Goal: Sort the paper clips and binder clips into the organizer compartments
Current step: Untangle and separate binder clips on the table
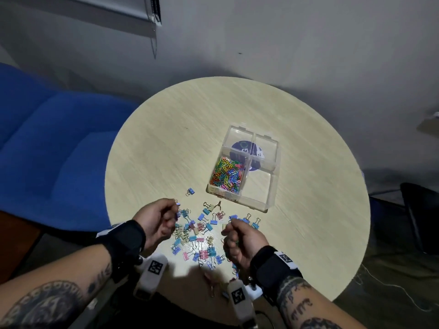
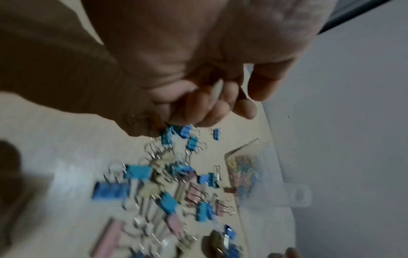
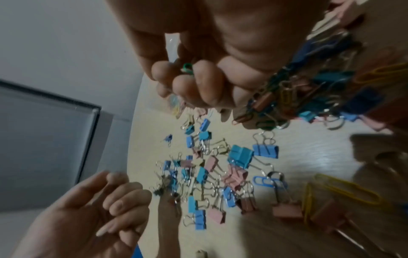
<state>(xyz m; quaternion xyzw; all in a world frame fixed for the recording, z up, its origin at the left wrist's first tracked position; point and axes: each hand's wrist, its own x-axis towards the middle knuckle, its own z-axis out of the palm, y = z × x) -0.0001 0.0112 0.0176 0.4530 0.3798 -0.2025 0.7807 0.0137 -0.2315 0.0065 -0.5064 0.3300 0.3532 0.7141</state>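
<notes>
Our right hand (image 3: pixel 198 73) has its fingers (image 3: pixel 183 87) curled tight round a green clip (image 3: pixel 187 67) that pokes out between them; whether more clips sit in the fist we cannot tell. Our left hand (image 1: pixel 156 222) is curled too, thumb and fingertips pinching something small and bluish at the pile's edge, too blurred to name. Both hands hover just above the binder clips (image 1: pixel 197 236), a loose blue, pink and beige scatter between them, with one blue stray (image 1: pixel 190 191) apart toward the organizer (image 1: pixel 270 186). A few paper clips (image 3: pixel 344 190), yellow and blue, lie mixed in at the near side. The organizer sits just beyond the pile, clear plastic, four compartments; the near-left one is packed with coloured paper clips (image 1: pixel 226 174), the other three look empty. Our judgement: the paper-clip part is mostly done with stragglers left, and the binder clips are not started. The table (image 1: pixel 166 138) is round, pale wood grain, brightly lit near us. Around it are a blue sofa (image 1: pixel 47 138), a grey wall (image 1: pixel 285 43), a blind (image 1: pixel 133 10) up top, and a dim floor.
</notes>
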